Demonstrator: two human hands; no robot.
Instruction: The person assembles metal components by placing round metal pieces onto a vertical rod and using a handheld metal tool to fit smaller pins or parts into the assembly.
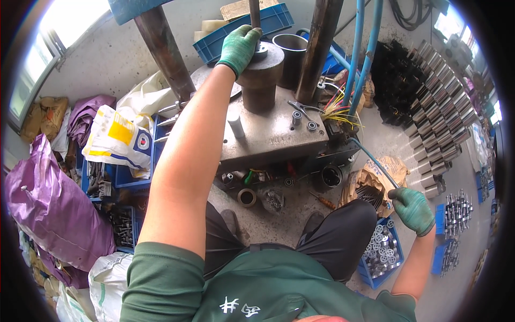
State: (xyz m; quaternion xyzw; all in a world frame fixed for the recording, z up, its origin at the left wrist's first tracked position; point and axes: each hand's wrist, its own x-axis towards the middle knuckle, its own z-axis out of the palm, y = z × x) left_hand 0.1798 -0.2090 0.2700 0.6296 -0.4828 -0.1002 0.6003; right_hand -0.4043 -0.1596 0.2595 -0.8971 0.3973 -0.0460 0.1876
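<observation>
My left hand (240, 49), in a green glove, is closed around an upright metal shaft (255, 13) above a round steel fixture (261, 72). Below the fingers a small ring-shaped metal part (261, 51) sits on the fixture's top; the palm hides part of it. Out to the right, my gloved right hand (413, 211) is wrapped round the end of a slim lever (378, 165) that slants up to the machine. On the heavy steel base (273, 145) lie two bearings (296, 115) and a pair of pliers (300, 109), beside a short upright pin (236, 127).
Thick steel columns (166, 53) flank the fixture. A blue crate (244, 32) and a dark open cylinder (290, 45) stand behind it. At right are a blue bin of metal wheels (382, 252), a torn paper sack (383, 177) and stacked steel sleeves (440, 107). Purple sacks (59, 204) crowd the left.
</observation>
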